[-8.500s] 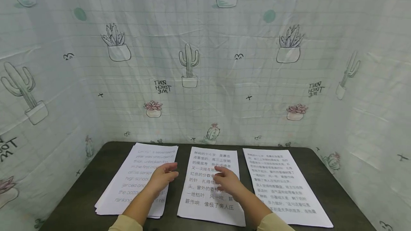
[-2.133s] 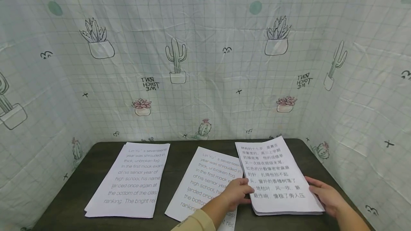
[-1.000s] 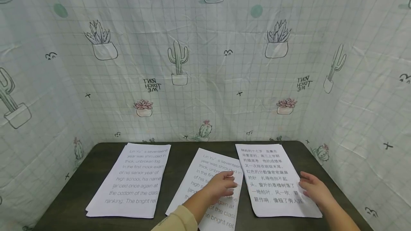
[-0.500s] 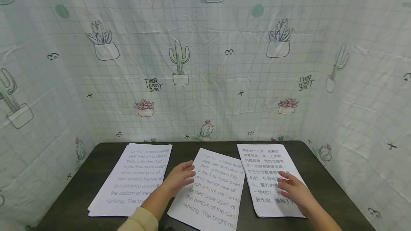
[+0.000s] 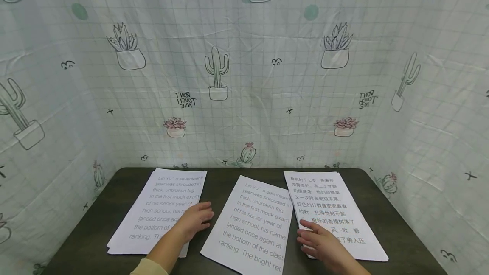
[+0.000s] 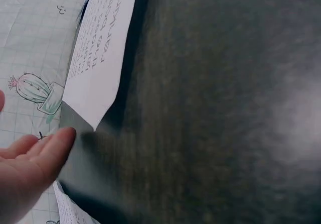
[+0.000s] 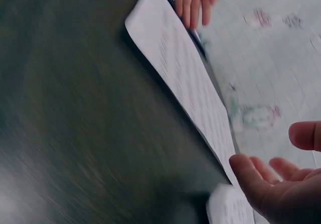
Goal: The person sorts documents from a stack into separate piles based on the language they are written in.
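Note:
Three piles of printed white paper lie side by side. My left hand (image 5: 192,224) hovers over the right edge of the left pile (image 5: 175,190), fingers extended and holding nothing. The middle pile (image 5: 252,224) has large English print on top and sits slightly turned. Over the lower left part of the right pile (image 5: 321,194), topped by a sheet of Chinese print, is my right hand (image 5: 321,243), fingers loose with nothing in them. In the left wrist view the left fingertips show near a corner of a paper pile (image 6: 103,73). Motion blurs the right wrist view, where both hands appear.
All piles rest on a dark wooden table (image 5: 221,181). Dark strips of tabletop separate the left and middle piles; the middle and right piles nearly meet. A cloth curtain (image 5: 244,75) with cactus drawings surrounds the table at the back and sides.
The middle pile's top changed from Chinese to English, and large Chinese print now tops the right pile. Both hands let go of the right pile's sides and moved left.

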{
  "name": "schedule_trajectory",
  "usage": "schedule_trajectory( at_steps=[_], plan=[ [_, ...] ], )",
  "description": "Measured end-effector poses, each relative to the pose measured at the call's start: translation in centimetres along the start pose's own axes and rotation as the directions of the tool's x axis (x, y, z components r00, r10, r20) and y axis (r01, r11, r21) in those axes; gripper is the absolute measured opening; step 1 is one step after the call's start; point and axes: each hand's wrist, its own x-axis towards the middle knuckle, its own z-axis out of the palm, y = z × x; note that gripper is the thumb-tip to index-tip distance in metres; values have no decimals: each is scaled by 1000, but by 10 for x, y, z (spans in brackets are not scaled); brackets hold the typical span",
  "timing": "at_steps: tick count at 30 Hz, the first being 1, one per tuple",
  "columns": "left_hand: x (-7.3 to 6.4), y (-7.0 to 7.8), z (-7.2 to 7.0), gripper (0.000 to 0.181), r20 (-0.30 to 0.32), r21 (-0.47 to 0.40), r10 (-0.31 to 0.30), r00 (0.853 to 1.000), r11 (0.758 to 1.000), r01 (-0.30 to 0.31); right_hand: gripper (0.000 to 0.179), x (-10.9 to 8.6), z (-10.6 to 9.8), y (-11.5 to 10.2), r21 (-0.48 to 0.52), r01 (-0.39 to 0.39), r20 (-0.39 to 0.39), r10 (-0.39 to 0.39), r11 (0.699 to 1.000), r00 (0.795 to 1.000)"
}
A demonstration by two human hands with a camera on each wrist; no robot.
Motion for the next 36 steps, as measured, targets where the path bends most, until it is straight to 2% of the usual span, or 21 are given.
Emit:
schedule_trajectory(
  at_steps=[4, 9, 14, 19, 24, 26, 30, 36],
  plan=[
    [-3, -4, -3, 58, -9, -33, -50, 999, 998, 50, 72, -5, 12, 6, 74, -68, 39, 66, 995, 997],
    [-8, -6, -6, 61, 1, -55, -81, 997, 995, 81, 72, -7, 24, 14, 125, -147, 32, 144, 981, 989],
    [-15, -7, -7, 62, 27, -51, -117, 993, 992, 118, 70, -6, 32, 17, 152, -174, 24, 173, 973, 985],
    [-20, -10, -6, 61, 34, -5, -129, 991, 992, 129, 73, -3, 36, 18, 192, -167, 50, 161, 967, 986],
    [-24, -17, -5, 61, 49, 11, -136, 990, 991, 135, 74, 3, 39, 20, 217, -122, 106, 101, 969, 989],
    [-25, -19, -5, 61, 54, 2, -137, 989, 991, 137, 74, 6, 40, 20, 214, -107, 130, 81, 971, 988],
    [-27, -23, -2, 62, 56, -11, -123, 991, 992, 123, 72, 12, 43, 19, 187, -116, 149, 88, 976, 985],
    [-24, -30, 1, 64, 60, -97, -58, 997, 993, 63, 71, 18, 47, 20, 162, -77, 178, 48, 984, 983]
  ],
)
